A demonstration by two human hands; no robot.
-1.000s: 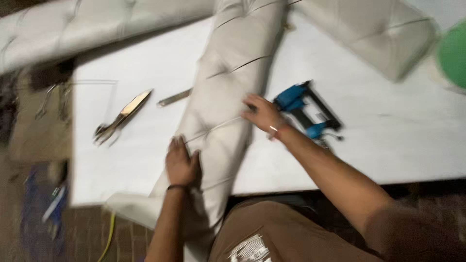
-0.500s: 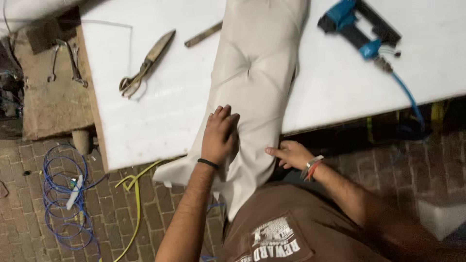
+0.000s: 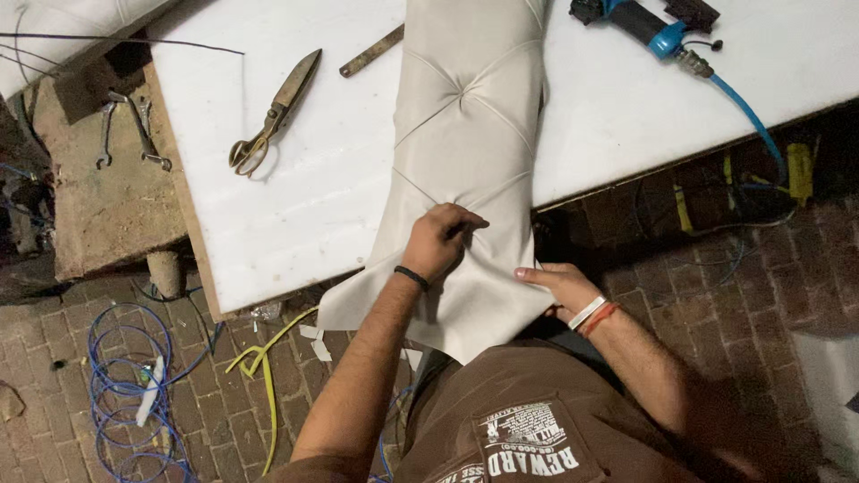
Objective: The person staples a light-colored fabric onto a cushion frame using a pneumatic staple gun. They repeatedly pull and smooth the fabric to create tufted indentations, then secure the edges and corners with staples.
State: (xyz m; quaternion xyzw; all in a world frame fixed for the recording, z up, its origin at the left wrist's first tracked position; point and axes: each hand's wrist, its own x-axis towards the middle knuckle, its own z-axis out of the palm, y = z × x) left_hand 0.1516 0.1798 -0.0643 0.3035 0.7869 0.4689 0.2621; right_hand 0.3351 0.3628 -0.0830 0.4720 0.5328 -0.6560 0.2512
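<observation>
A long cream tufted cushion panel (image 3: pixel 470 107) lies across the white table (image 3: pixel 313 197), its loose fabric end hanging over the near edge. My left hand (image 3: pixel 440 240) pinches a fold of that fabric near the table edge, a black band on the wrist. My right hand (image 3: pixel 557 288) holds the fabric's right edge below the table edge, fingers flat along it, with white and red bands on the wrist.
Large brass-handled scissors (image 3: pixel 268 116) and a flat metal bar (image 3: pixel 370 51) lie left of the cushion. A blue air stapler (image 3: pixel 646 22) with its blue hose (image 3: pixel 747 112) sits at the far right. Blue cable coils (image 3: pixel 125 385) and a yellow strap (image 3: pixel 264 362) lie on the brick floor.
The view has shifted down toward the table's near edge. My right hand left the top of the cushion and came down to the hanging fabric; my left hand closed into a pinch on it.
</observation>
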